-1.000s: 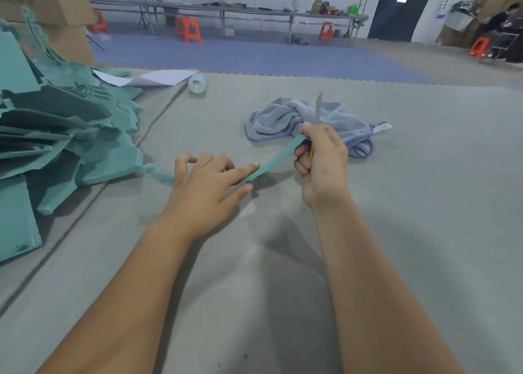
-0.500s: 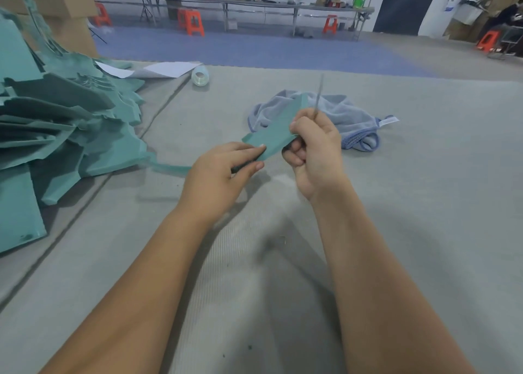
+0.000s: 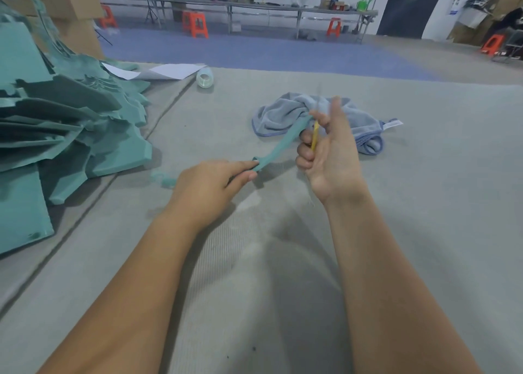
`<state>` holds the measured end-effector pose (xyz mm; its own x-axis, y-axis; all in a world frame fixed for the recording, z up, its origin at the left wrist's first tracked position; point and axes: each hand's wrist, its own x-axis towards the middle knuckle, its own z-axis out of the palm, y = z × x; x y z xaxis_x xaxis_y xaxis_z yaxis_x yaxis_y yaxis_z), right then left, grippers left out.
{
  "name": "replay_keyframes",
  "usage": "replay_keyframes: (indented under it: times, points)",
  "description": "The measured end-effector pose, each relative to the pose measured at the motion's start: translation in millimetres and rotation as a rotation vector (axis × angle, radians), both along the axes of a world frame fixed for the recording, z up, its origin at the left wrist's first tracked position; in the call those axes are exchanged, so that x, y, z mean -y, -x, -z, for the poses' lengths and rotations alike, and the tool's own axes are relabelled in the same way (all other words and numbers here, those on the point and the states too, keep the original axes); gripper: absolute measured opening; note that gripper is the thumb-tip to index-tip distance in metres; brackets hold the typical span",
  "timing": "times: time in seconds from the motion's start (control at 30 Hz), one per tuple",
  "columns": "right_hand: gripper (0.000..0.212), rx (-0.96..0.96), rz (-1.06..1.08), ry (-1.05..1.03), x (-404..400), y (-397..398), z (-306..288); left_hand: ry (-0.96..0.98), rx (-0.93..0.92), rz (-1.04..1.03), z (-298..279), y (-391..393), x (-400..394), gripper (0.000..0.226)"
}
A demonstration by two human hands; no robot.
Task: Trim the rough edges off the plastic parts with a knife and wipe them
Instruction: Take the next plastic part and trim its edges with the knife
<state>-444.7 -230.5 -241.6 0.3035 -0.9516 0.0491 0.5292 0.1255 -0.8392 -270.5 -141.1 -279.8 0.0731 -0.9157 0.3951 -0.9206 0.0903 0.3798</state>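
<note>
A thin teal plastic part is held edge-on above the grey mat, slanting up to the right. My left hand pinches its lower left end between thumb and fingers. My right hand is at its upper end, palm turned toward me, lower fingers curled round the yellow handle of a knife. The knife's thin blade points up and is blurred. Just behind the hands a blue-grey cloth lies crumpled on the mat.
A big pile of teal plastic parts fills the left side. Behind it lie a roll of clear tape, white paper sheets and cardboard boxes. A curled teal shaving lies by my left hand.
The part has turned from showing its flat face to edge-on and lower. My right hand has rotated palm toward me, with the forefinger lifted off. My left hand shifted down its end.
</note>
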Motion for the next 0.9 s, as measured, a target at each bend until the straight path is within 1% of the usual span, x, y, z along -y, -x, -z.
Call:
replay_keyframes:
  times: [0.03,0.07,0.13,0.17,0.23,0.33,0.37,0.43,0.47,0.53,0.63,0.73,0.83,0.9]
  points:
    - [0.041,-0.024,0.026,-0.016,1.1,0.4,0.7,0.029,-0.033,-0.016,0.5,1.1,0.5,0.033]
    - [0.043,-0.059,0.069,-0.017,1.9,0.5,0.8,0.048,-0.091,-0.036,0.9,1.1,1.3,0.032]
    - [0.032,-0.224,0.161,0.077,1.7,1.0,0.9,0.046,-0.180,-0.059,1.8,-1.9,2.7,0.030]
    - [0.029,-0.329,0.160,0.155,0.9,0.6,1.6,0.031,-0.180,-0.057,2.6,-3.4,2.7,0.030]
    - [0.029,-0.476,0.045,0.299,-3.1,-1.9,4.1,0.013,-0.161,-0.049,4.0,-4.9,2.5,0.032]
    - [0.031,-0.569,-0.132,0.421,-11.4,-11.9,8.5,0.019,-0.164,-0.108,7.5,-4.3,5.8,0.036]
    - [0.032,-0.590,-0.153,0.443,-14.1,-16.9,10.5,0.008,-0.145,-0.148,8.6,-3.3,7.3,0.037]
    - [0.032,-0.646,-0.171,0.463,-17.7,-26.3,16.1,-0.007,-0.076,-0.191,11.2,-1.4,9.8,0.032]
    - [0.032,-0.683,-0.172,0.470,-18.6,-29.8,19.3,-0.006,-0.058,-0.191,11.8,-0.9,10.2,0.030]
    - [0.031,-0.762,-0.163,0.473,-18.9,-33.7,24.7,0.012,-0.059,-0.176,13.1,-0.5,10.0,0.033]
    - [0.031,-0.782,-0.144,0.478,-17.8,-33.9,27.8,0.051,-0.073,-0.136,14.8,0.1,8.5,0.035]
    - [0.034,-0.803,-0.105,0.534,-17.2,-31.4,28.0,0.034,-0.129,-0.125,15.7,-2.2,7.8,0.029]
    - [0.032,-0.802,-0.094,0.580,-18.1,-30.5,29.8,0.031,-0.206,-0.130,16.1,-5.4,7.5,0.037]
    - [0.029,-0.790,-0.081,0.602,-19.1,-31.0,29.7,0.041,-0.217,-0.125,16.0,-6.6,7.7,0.034]
